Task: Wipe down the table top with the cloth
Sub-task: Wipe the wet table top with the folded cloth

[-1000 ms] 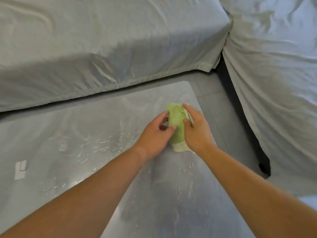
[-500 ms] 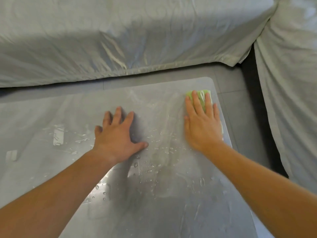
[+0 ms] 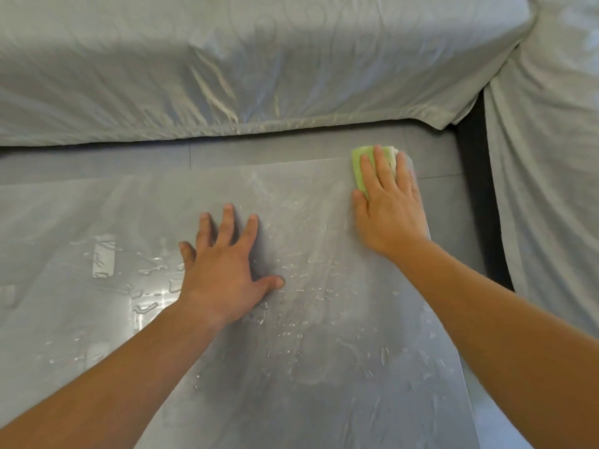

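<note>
The right hand [image 3: 390, 205] lies flat on the green cloth [image 3: 359, 166], fingers straight and close together, pressing it down at the far right corner of the glass table top [image 3: 308, 400]. The left hand [image 3: 223, 270] rests flat on the glass near the middle, fingers spread wide, holding nothing. Water drops [image 3: 152, 286] sit around it. A grey sheet [image 3: 227, 66] covers the sofa behind.

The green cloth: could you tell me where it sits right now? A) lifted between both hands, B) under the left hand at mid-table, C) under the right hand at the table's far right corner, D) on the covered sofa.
C: the green cloth lies flat under the right hand at the table's far right corner.
</note>
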Demonstrator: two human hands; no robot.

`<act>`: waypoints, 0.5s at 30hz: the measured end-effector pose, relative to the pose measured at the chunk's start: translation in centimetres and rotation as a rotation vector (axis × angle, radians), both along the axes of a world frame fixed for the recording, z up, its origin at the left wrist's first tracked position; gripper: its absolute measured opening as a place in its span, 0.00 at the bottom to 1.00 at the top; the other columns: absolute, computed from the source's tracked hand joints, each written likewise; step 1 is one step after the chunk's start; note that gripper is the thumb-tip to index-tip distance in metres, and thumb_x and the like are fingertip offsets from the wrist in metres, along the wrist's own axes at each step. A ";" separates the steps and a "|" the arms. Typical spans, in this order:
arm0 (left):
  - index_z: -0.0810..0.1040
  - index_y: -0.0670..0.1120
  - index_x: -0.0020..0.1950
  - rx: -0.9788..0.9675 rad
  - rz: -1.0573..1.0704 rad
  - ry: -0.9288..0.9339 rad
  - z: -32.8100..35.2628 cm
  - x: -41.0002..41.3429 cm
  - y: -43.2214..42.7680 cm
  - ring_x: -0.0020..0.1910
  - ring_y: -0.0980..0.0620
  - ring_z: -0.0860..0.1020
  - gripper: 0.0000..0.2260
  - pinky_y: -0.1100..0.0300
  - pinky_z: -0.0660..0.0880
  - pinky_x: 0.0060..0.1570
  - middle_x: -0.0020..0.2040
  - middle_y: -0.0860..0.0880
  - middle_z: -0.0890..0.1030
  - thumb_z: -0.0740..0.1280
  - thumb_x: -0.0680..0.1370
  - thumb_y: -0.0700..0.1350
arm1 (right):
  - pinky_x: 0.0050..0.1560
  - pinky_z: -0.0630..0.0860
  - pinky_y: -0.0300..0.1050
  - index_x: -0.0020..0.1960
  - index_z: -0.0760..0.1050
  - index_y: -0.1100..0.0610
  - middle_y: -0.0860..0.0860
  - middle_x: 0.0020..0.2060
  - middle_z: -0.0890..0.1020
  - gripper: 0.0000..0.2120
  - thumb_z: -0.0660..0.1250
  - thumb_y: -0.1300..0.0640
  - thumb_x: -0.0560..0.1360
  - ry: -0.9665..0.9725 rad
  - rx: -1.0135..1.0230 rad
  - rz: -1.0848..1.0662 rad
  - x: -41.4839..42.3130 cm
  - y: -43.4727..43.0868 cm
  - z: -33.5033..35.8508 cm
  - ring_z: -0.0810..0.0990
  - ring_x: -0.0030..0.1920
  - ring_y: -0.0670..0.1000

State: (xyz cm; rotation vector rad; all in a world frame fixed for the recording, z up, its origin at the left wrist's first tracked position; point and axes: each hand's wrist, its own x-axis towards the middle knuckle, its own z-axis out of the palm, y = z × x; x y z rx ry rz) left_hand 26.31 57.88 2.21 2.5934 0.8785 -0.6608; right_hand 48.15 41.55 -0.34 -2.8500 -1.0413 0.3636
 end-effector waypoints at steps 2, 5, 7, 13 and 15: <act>0.39 0.59 0.80 0.000 -0.007 0.002 -0.2 -0.1 0.0 0.78 0.39 0.33 0.48 0.33 0.45 0.74 0.80 0.51 0.33 0.61 0.70 0.74 | 0.79 0.45 0.57 0.81 0.43 0.52 0.50 0.81 0.43 0.30 0.47 0.46 0.83 -0.001 0.029 -0.138 -1.8 2.3 -0.1 0.39 0.80 0.60; 0.38 0.59 0.80 0.016 -0.011 -0.004 -0.2 -0.2 -0.1 0.78 0.39 0.34 0.47 0.33 0.47 0.74 0.80 0.51 0.33 0.61 0.71 0.74 | 0.79 0.50 0.57 0.81 0.46 0.53 0.52 0.81 0.48 0.30 0.49 0.50 0.82 0.000 0.047 0.183 -6.8 2.3 -0.2 0.43 0.80 0.61; 0.38 0.59 0.79 0.023 -0.016 -0.005 -0.1 -0.2 -0.1 0.78 0.39 0.35 0.47 0.33 0.47 0.74 0.80 0.51 0.33 0.60 0.71 0.74 | 0.79 0.52 0.58 0.81 0.51 0.54 0.52 0.81 0.53 0.30 0.51 0.51 0.80 0.011 0.030 0.460 -6.8 0.6 0.0 0.48 0.80 0.61; 0.37 0.58 0.79 0.031 -0.037 0.004 0.0 -0.3 0.0 0.78 0.38 0.35 0.47 0.33 0.47 0.74 0.80 0.50 0.33 0.59 0.71 0.75 | 0.79 0.49 0.57 0.81 0.45 0.54 0.49 0.81 0.46 0.30 0.51 0.54 0.82 0.027 0.062 -0.152 -0.9 4.0 0.1 0.42 0.80 0.59; 0.37 0.57 0.79 0.041 -0.044 -0.012 -0.1 -0.4 0.0 0.78 0.38 0.37 0.47 0.33 0.47 0.74 0.80 0.50 0.35 0.59 0.71 0.75 | 0.79 0.45 0.54 0.81 0.45 0.54 0.49 0.81 0.46 0.31 0.50 0.54 0.81 0.007 0.057 0.059 -3.9 5.1 0.0 0.40 0.80 0.58</act>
